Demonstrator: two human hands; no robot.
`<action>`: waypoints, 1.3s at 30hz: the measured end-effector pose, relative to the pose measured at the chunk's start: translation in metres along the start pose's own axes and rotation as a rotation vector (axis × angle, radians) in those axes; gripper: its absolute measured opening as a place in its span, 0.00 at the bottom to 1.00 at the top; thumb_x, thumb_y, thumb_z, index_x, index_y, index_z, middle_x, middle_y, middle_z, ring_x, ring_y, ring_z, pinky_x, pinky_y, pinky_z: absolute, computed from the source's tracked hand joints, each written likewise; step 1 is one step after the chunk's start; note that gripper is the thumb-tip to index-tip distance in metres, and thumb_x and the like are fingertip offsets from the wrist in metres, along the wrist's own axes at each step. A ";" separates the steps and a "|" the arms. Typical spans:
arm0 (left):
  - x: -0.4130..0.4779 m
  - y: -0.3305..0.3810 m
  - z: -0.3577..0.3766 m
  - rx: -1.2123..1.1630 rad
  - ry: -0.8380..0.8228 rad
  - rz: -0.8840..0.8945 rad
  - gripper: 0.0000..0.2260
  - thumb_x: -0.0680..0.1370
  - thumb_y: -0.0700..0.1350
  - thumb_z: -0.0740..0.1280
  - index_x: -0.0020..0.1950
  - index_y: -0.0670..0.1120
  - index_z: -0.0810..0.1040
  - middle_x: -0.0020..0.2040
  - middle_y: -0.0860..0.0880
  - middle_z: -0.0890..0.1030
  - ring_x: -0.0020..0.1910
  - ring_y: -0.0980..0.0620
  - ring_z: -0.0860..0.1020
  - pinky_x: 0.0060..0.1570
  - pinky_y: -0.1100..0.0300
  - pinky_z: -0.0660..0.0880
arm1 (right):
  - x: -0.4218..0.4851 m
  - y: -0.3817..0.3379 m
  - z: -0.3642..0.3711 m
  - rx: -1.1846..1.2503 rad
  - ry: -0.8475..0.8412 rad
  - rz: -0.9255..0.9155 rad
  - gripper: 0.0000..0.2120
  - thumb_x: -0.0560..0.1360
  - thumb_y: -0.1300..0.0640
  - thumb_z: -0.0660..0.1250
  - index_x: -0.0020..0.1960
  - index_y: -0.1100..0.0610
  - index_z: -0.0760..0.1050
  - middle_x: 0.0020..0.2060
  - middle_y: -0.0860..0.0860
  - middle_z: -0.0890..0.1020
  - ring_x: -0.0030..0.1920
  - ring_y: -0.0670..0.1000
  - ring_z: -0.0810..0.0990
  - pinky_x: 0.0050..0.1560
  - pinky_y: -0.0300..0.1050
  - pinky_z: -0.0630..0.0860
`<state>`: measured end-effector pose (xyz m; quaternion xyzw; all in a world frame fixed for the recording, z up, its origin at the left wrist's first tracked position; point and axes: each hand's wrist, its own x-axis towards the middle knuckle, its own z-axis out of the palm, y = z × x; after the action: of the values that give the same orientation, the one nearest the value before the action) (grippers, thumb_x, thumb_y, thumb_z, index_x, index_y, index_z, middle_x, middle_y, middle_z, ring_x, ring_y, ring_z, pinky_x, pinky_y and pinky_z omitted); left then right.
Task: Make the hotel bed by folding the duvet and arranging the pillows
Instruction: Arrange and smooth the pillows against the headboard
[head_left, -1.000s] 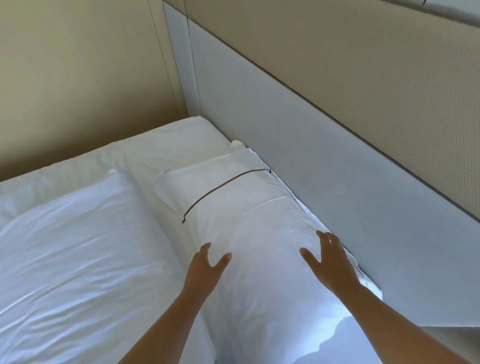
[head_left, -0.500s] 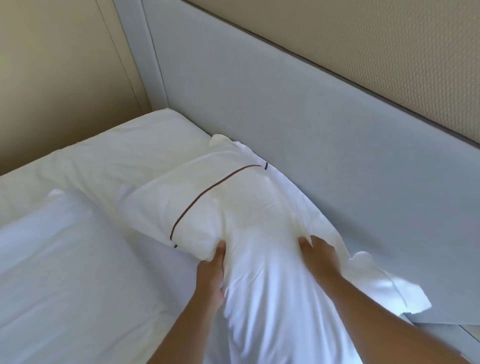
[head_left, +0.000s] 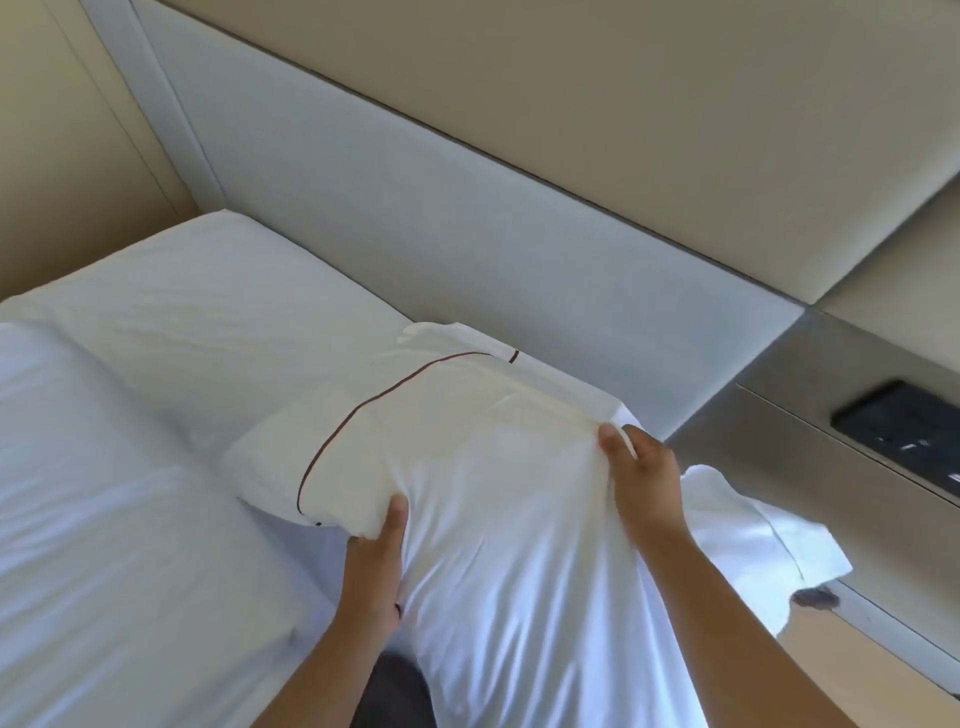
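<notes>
A white pillow (head_left: 498, 525) with a thin brown piping line is lifted off the bed, its far end toward the headboard. My left hand (head_left: 376, 561) grips its left edge, thumb on top. On the right edge, my right hand (head_left: 641, 478) pinches the pillowcase fabric. A loose corner of the pillowcase hangs to the right. The folded white duvet (head_left: 104, 519) lies on the left, and the bare white sheet (head_left: 208, 306) stretches to the far corner of the bed.
A grey padded headboard (head_left: 415, 208) runs along the far side under a beige wall. At the right a grey bedside panel carries a black control plate (head_left: 904, 421). A beige side wall closes the left corner.
Both hands went from hovering open over the pillow to gripping its sides. The pillow has been lifted and pulled toward me and to the right, away from the headboard corner.
</notes>
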<state>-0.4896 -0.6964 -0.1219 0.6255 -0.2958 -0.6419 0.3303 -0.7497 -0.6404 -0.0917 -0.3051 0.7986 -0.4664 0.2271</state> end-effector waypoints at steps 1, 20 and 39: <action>-0.028 -0.009 0.013 0.028 -0.009 0.022 0.39 0.67 0.69 0.72 0.71 0.47 0.73 0.60 0.50 0.82 0.52 0.50 0.79 0.59 0.51 0.76 | -0.014 0.010 -0.024 0.002 0.028 0.006 0.24 0.81 0.49 0.64 0.34 0.61 0.60 0.29 0.48 0.62 0.30 0.47 0.61 0.32 0.44 0.59; -0.263 -0.229 0.186 0.340 -0.194 -0.453 0.44 0.58 0.79 0.69 0.63 0.51 0.77 0.59 0.49 0.81 0.59 0.48 0.79 0.62 0.51 0.74 | -0.115 0.221 -0.354 -0.367 0.039 0.346 0.22 0.81 0.50 0.65 0.33 0.60 0.64 0.28 0.57 0.70 0.35 0.61 0.71 0.37 0.51 0.65; -0.200 -0.129 0.046 0.938 -0.070 -0.035 0.29 0.75 0.64 0.68 0.66 0.45 0.73 0.50 0.50 0.79 0.48 0.51 0.77 0.46 0.60 0.70 | -0.133 0.117 -0.151 -0.481 -0.722 0.080 0.11 0.81 0.48 0.63 0.43 0.53 0.73 0.36 0.49 0.83 0.41 0.52 0.82 0.48 0.48 0.78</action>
<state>-0.5423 -0.4609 -0.1012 0.6902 -0.5543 -0.4651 -0.0089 -0.7847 -0.4117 -0.1148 -0.4617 0.7652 -0.1212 0.4320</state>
